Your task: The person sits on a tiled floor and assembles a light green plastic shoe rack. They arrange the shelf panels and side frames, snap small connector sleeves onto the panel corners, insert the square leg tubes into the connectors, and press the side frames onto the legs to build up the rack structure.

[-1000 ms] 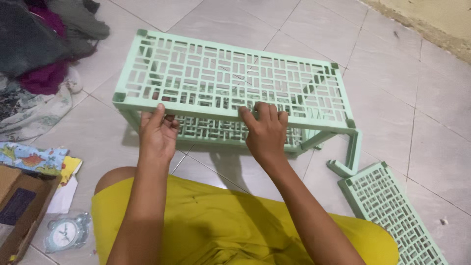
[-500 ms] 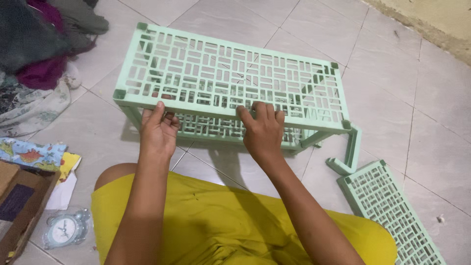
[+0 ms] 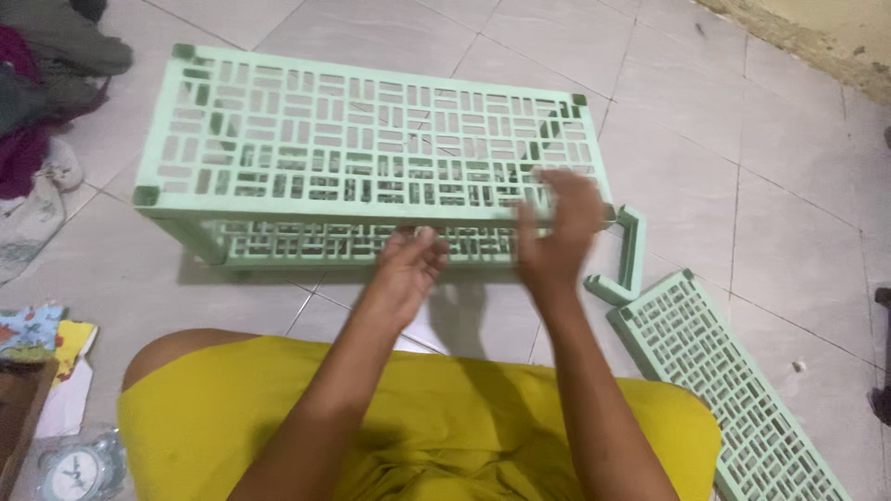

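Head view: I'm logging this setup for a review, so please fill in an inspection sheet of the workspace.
Surface: pale tiled floor, grout lines visible.
Job's things: mint green lattice rack standing on the floor; loose green lattice panel lying flat to its right; green U-shaped leg piece beside the rack.
Clutter: pile of clothes; small clock; patterned cloth.
Hands: left hand at the rack's front edge; right hand blurred, fingers spread over its top.
Cables: nothing seen.
Surroundings: rough wall base.

Pale tiled floor (image 3: 798, 186), green lattice rack (image 3: 371, 148), loose lattice panel (image 3: 733, 390), clothes heap (image 3: 46, 93)
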